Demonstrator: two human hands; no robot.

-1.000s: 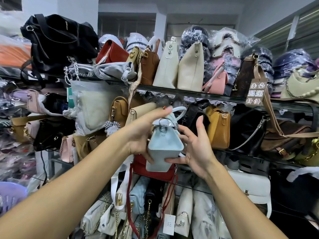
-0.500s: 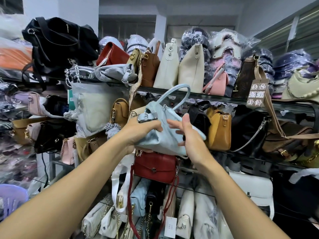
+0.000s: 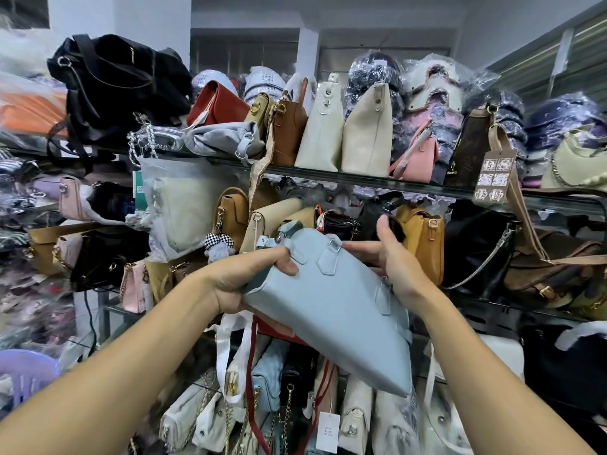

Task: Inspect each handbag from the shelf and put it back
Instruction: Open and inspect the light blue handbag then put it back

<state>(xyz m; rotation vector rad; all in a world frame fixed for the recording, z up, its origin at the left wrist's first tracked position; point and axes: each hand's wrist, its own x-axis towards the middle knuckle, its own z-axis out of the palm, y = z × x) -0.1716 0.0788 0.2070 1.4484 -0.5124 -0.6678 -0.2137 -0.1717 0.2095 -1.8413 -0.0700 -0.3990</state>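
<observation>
Bag: pale blue bag point(image 3: 331, 310), held in the air in front of the racks, below the upper glass shelf point(image 3: 361, 182); tilted, one flat face up, a bottom corner pointing down and near.
Left hand: left hand point(image 3: 239, 280) grips the bag's upper left end, thumb on the face, fingers curled beneath.
Right hand: right hand point(image 3: 394, 257) mostly open, fingers straight and reaching behind the top edge, thumb raised; palm rests against the right side.
Handling: likely light, probably empty. Panels keep their shape, so semi-stiff. Smooth skin may slip or scuff.
Hold: best by the body edges with both hands, or at the strap tabs point(image 3: 328, 259).
Return spot: probably left of the mustard bag point(image 3: 423, 238); crowded, not certain.
</observation>
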